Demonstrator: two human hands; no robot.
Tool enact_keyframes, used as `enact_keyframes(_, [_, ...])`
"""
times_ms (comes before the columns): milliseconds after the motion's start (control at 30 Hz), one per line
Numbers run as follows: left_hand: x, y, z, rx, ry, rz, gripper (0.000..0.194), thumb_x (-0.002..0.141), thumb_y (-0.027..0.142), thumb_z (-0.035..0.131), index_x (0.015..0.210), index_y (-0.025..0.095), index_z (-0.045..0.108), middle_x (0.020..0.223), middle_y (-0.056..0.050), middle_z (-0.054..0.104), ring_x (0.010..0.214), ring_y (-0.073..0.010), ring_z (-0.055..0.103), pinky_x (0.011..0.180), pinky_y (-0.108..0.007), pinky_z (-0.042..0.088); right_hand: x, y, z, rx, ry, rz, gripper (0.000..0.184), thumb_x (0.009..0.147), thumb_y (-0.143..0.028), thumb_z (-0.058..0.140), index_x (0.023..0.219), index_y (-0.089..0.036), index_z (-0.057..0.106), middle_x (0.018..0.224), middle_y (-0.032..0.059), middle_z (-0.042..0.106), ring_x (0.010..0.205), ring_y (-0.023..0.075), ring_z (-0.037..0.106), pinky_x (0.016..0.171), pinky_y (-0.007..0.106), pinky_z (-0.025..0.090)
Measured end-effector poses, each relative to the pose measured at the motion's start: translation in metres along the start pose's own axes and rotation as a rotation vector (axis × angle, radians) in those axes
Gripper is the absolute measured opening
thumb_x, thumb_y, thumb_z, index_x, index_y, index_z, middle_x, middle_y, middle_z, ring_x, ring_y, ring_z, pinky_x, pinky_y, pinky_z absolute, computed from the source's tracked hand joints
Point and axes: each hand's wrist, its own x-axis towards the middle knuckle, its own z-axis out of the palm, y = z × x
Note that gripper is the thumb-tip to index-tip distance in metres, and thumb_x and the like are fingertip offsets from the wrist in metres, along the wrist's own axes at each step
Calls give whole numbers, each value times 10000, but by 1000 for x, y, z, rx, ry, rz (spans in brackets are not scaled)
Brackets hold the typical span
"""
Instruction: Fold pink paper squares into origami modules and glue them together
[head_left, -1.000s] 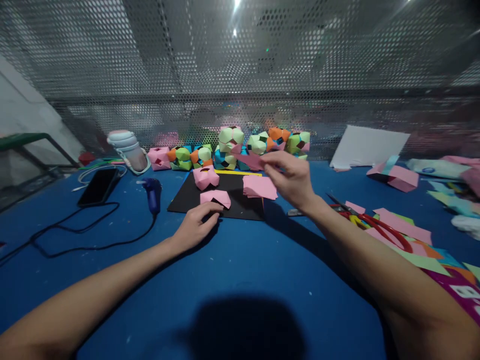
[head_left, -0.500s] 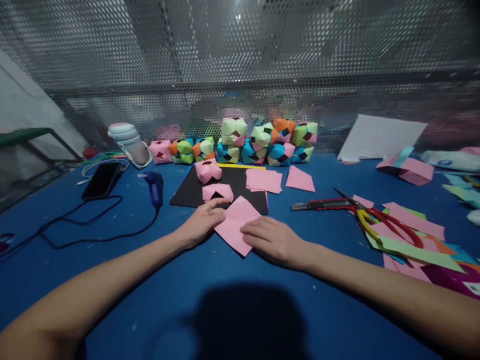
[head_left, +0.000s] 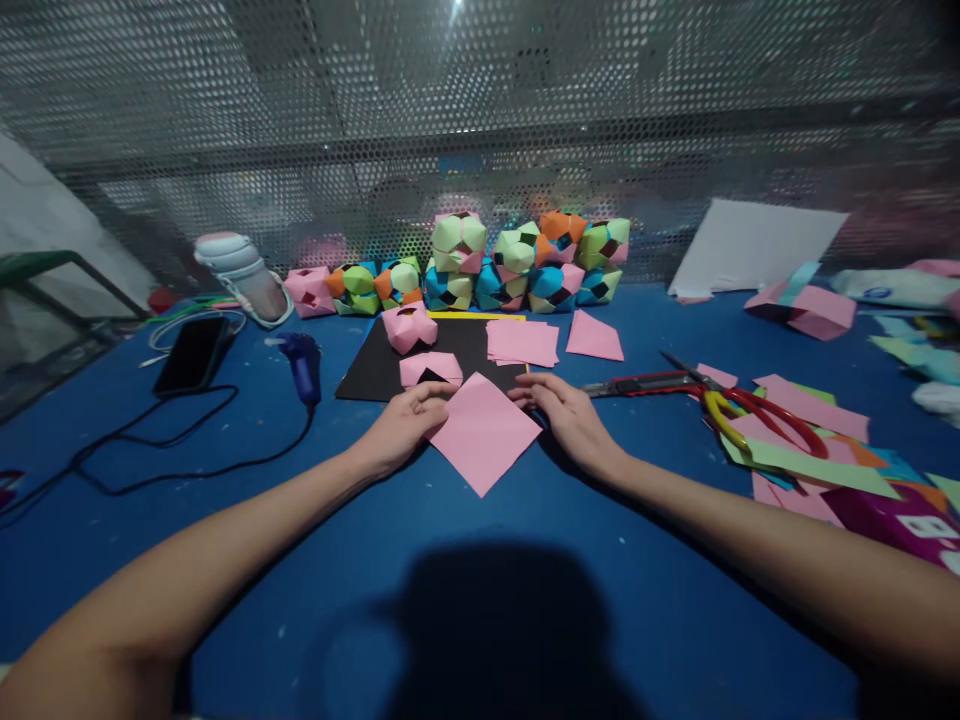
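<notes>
A pink square of paper [head_left: 484, 435] lies on the blue table, turned so one corner points towards me. My left hand [head_left: 397, 428] pinches its left corner, thumb on top. At the upper right edge rests my right hand [head_left: 571, 418], fingers apart and curved, close to the right corner; whether it touches the sheet is hard to tell. Just beyond the left fingertips sits a folded pink paper piece [head_left: 431, 369] on a black board [head_left: 367, 372]. A pink paper ball [head_left: 409, 328] stands behind that piece. To its right is a stack of pink paper squares [head_left: 523, 342].
A pink folded sheet [head_left: 595, 336] lies beside the stack. Right of my hand are a cutter knife [head_left: 637, 384], scissors [head_left: 776, 418] and paper scraps [head_left: 814, 385]. Folded paper balls [head_left: 459, 243] line the back. A glue gun [head_left: 302, 367], phone [head_left: 193, 355] and bottle [head_left: 244, 280] stand left.
My right hand came down from above the stack with pink paper. A square now lies flat between my hands, and a separate folded sheet lies right of the stack. The right hand has shifted to the square's upper right edge.
</notes>
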Motion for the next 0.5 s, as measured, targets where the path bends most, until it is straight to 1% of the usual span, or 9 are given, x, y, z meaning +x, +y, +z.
enact_keyframes(33, [0, 0, 0, 18, -6, 8, 336, 734, 233, 641, 1052, 151, 574, 683, 22, 595, 600, -82, 539, 600, -218, 412, 1, -3, 0, 48, 5, 74, 294, 881, -338, 394, 979, -145, 592, 893, 93, 683, 782, 173, 641, 775, 373, 503])
enact_keyframes(67, [-1, 0, -1, 42, -12, 16, 334, 739, 239, 635, 1055, 150, 572, 690, 19, 597, 604, -84, 540, 601, -220, 414, 2, -6, 1, 64, -3, 108, 312, 870, -381, 421, 940, -140, 607, 855, 83, 681, 759, 167, 631, 762, 355, 496])
enact_keyframes(133, [-2, 1, 0, 109, -40, 26, 319, 755, 246, 613, 1056, 148, 572, 729, 0, 616, 637, -95, 554, 616, -230, 426, 2, -11, 4, 24, -46, 109, 306, 821, -407, 507, 906, -140, 629, 830, 67, 675, 755, 162, 608, 734, 323, 478])
enact_keyframes(200, [-4, 3, 1, 196, -69, 44, 284, 766, 240, 593, 1034, 148, 584, 786, -21, 637, 681, -105, 567, 640, -239, 438, -1, -15, 8, -35, -94, 99, 269, 770, -379, 575, 874, -140, 641, 792, 52, 667, 720, 154, 586, 672, 295, 462])
enact_keyframes(267, [-6, 5, 2, 304, -78, 86, 241, 769, 226, 577, 995, 147, 601, 844, -35, 650, 714, -110, 572, 656, -246, 448, -4, -16, 10, -83, -115, 92, 220, 752, -343, 589, 816, -139, 643, 738, 40, 656, 659, 141, 562, 609, 275, 439])
enact_keyframes(333, [-8, 6, 2, 430, -76, 147, 218, 768, 209, 562, 971, 147, 610, 874, -40, 653, 715, -112, 568, 647, -252, 456, -7, -15, 10, -148, -140, 61, 179, 760, -311, 573, 765, -145, 639, 701, 30, 647, 620, 132, 542, 578, 267, 416])
enact_keyframes(400, [-9, 5, 2, 565, -95, 217, 226, 767, 186, 546, 981, 149, 609, 857, -35, 650, 695, -113, 558, 628, -252, 458, -9, -13, 9, -221, -164, 10, 155, 772, -287, 562, 747, -154, 637, 688, 24, 645, 614, 132, 537, 584, 273, 404])
enact_keyframes(500, [-10, 2, 2, 770, -156, 343, 267, 762, 139, 536, 1021, 160, 597, 869, -29, 640, 723, -119, 551, 662, -260, 455, -11, -10, 6, -306, -166, -121, 133, 794, -264, 552, 750, -168, 633, 728, 27, 658, 670, 145, 559, 659, 304, 402])
